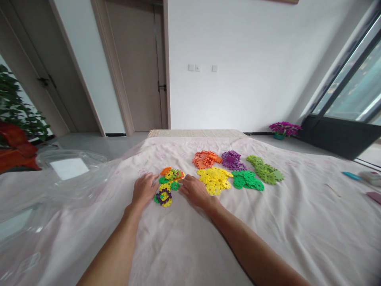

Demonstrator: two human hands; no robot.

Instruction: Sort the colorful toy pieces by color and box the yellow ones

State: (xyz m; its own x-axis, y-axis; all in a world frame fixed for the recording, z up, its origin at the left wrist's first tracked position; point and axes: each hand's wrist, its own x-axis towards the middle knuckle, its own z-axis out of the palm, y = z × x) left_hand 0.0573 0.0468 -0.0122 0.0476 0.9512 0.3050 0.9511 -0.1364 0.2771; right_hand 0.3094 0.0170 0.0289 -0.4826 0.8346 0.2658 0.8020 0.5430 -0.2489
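A small cluster of interlocking plastic discs (165, 186) in orange, yellow, green and purple lies on the cloth between my hands. My left hand (144, 188) rests at its left edge, fingers stretched out and apart, holding nothing. On the other side, my right hand (195, 190) has its fingers bent and its thumb against the cluster's right edge, by a green disc; exactly how it grips is partly hidden. Right of that hand are sorted piles of loose discs: yellow (214, 179), dark green (247, 180), orange (205, 159), purple (232, 160) and light green (264, 170).
The pale cloth (297, 230) is wrinkled. Clear plastic containers (73, 169) with white labels stand at left. A blue object (351, 175) and a pinkish object (374, 196) lie near the right edge. Purple flowers (285, 128) stand on the floor beyond.
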